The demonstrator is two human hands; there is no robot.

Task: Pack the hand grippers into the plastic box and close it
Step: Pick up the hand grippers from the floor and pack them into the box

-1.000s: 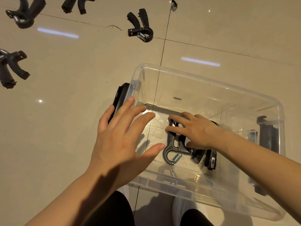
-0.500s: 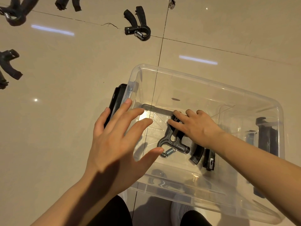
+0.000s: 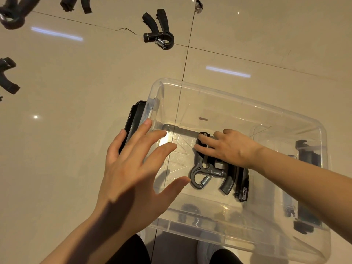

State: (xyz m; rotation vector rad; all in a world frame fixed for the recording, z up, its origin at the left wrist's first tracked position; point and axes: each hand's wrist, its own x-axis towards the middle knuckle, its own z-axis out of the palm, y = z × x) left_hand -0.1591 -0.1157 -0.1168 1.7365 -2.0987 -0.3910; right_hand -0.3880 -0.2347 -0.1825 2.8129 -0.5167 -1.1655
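A clear plastic box [image 3: 224,90] stands open on the tiled floor in front of me. Inside it lies a black hand gripper [image 3: 206,173] with a steel spring, and a second black one [image 3: 242,184] lies just right of it. My right hand [image 3: 226,147] reaches into the box and rests flat on the handles of the first gripper, fingers straight. My left hand [image 3: 133,172] hovers spread over the box's left edge, holding nothing. Another hand gripper [image 3: 159,30] lies on the floor beyond the box.
More black hand grippers lie at the far left [image 3: 7,75] and along the top edge [image 3: 13,14] of the floor. Black latches sit on the box's left side [image 3: 134,119] and right side [image 3: 306,155]. My knees show at the bottom.
My right hand has shifted the gripper inside the box a little while lying on it. My left hand has stayed spread above the left rim.
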